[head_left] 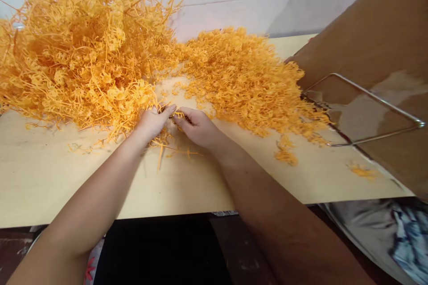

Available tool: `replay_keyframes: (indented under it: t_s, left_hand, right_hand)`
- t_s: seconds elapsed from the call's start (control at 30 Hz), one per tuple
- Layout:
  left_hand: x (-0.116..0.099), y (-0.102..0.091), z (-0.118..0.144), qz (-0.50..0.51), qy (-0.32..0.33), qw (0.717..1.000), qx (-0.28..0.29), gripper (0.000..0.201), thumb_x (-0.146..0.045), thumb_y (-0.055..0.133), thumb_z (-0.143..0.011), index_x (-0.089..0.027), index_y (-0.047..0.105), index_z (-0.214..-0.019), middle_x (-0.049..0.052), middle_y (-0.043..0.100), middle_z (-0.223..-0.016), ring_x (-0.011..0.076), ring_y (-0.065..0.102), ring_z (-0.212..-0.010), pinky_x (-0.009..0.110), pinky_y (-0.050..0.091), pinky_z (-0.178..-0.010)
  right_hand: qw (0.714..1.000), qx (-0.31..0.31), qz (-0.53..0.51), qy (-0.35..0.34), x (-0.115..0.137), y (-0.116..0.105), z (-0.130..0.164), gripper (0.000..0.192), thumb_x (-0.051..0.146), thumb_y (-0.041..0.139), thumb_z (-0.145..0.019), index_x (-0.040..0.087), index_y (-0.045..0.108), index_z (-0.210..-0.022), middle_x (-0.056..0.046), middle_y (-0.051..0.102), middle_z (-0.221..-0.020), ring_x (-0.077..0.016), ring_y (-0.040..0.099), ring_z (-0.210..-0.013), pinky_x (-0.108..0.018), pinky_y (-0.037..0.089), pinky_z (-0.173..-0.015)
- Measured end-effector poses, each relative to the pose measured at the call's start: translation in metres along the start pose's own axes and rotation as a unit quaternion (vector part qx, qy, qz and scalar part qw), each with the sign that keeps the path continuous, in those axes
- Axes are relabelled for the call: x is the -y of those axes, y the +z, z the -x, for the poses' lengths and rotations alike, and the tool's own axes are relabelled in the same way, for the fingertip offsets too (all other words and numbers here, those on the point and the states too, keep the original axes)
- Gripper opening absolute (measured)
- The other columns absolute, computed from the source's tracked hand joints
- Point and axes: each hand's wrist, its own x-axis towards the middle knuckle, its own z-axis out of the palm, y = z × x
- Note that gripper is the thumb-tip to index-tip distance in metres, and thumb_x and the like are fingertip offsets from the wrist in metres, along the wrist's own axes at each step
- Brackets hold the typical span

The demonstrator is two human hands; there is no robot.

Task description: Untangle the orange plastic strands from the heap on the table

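Note:
My left hand (154, 121) is closed with thumb and fingers on an orange plastic sprig (179, 115), at the front edge of a large tangled heap of orange plastic sprigs (83, 62). Close by on its right, my right hand (197, 127) pinches the same small piece between thumb and fingers. The fingers partly hide what they hold. Beyond my right hand spreads a lower pile of small orange spidery pieces (247, 80). Thin loose stems (160, 156) lie on the table just below my hands.
The pale table (183, 191) stands against a white tiled wall (247, 9). A brown cardboard sheet or box (377, 44) with a bent metal rod (377, 95) leans at the right. Small orange bits (363, 171) lie near the right edge. Fabric (377, 231) shows below the table.

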Motion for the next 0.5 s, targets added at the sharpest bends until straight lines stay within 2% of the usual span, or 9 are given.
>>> replay_keyframes:
  t_s: [0.1, 0.23, 0.37, 0.5]
  left_hand:
    - [0.005, 0.004, -0.003, -0.074, 0.021, 0.996, -0.046, 0.028, -0.042, 0.061, -0.068, -0.015, 0.056, -0.066, -0.003, 0.05, -0.053, 0.0114, 0.053, -0.064, 0.022, 0.04, -0.062]
    - [0.005, 0.004, -0.003, -0.127, -0.006, 0.989, -0.073, 0.034, -0.047, 0.06, -0.068, -0.015, 0.051, -0.06, -0.003, 0.043, -0.049, 0.0122, 0.051, -0.06, 0.024, 0.038, -0.06]
    - [0.003, 0.005, -0.001, -0.073, -0.034, 0.995, -0.06, 0.03, -0.043, 0.062, -0.068, -0.015, 0.052, -0.062, -0.004, 0.043, -0.049, 0.0119, 0.051, -0.059, 0.024, 0.039, -0.06]
    - [0.002, 0.007, -0.003, -0.005, -0.062, 0.997, -0.05, 0.023, -0.037, 0.061, -0.07, -0.015, 0.055, -0.07, -0.002, 0.05, -0.054, 0.0115, 0.053, -0.061, 0.023, 0.041, -0.06]
  right_hand:
    - [0.997, -0.011, 0.07, -0.007, 0.004, -0.001, 0.001, 0.014, 0.023, 0.041, -0.078, 0.018, 0.041, -0.065, 0.004, 0.038, -0.057, -0.0096, 0.036, -0.055, -0.024, 0.029, -0.056]
    - [0.991, -0.029, 0.123, -0.05, 0.008, 0.0, 0.003, 0.011, 0.017, 0.039, -0.075, 0.018, 0.045, -0.065, 0.001, 0.044, -0.059, -0.0114, 0.04, -0.057, -0.025, 0.032, -0.059]
    - [0.986, -0.037, 0.119, -0.109, 0.008, -0.001, 0.003, 0.017, 0.01, 0.037, -0.07, 0.017, 0.052, -0.073, -0.002, 0.053, -0.065, -0.0127, 0.046, -0.061, -0.025, 0.036, -0.062]
    - [0.99, -0.039, 0.057, -0.124, 0.017, 0.001, 0.009, 0.018, 0.01, 0.037, -0.07, 0.018, 0.053, -0.071, -0.001, 0.053, -0.065, -0.0129, 0.047, -0.062, -0.025, 0.038, -0.063]
